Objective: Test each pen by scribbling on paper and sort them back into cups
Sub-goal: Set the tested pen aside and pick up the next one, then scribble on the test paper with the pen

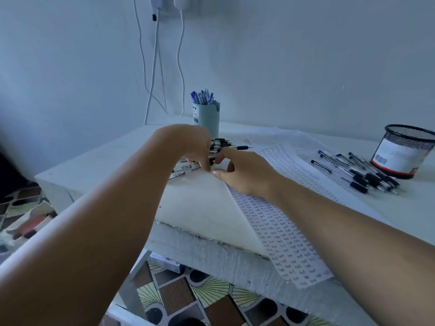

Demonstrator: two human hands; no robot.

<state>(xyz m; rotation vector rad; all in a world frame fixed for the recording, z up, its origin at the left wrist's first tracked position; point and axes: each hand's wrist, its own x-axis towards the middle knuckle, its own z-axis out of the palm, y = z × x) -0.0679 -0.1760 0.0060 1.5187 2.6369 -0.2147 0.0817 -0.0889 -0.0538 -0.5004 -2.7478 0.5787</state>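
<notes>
A pile of black-capped pens (222, 144) lies on the white table in front of a pale cup (208, 122) filled with blue pens (202, 97). My left hand (188, 147) is bent down over this pile, its fingers curled onto the pens. My right hand (242, 171) meets it from the right. Its index finger reaches to the pile and its thumb lies on the paper, with nothing clearly between them. A scribbled sheet (282, 234) runs under my right forearm, beside a blank sheet (200, 203). A black mesh cup (400, 151) stands at far right.
Several more black pens (360, 171) lie spread on the paper beside the mesh cup. White cables (153, 67) hang down the wall behind the table. The table's rough front edge (211, 252) is close to me, with patterned floor (188, 297) below.
</notes>
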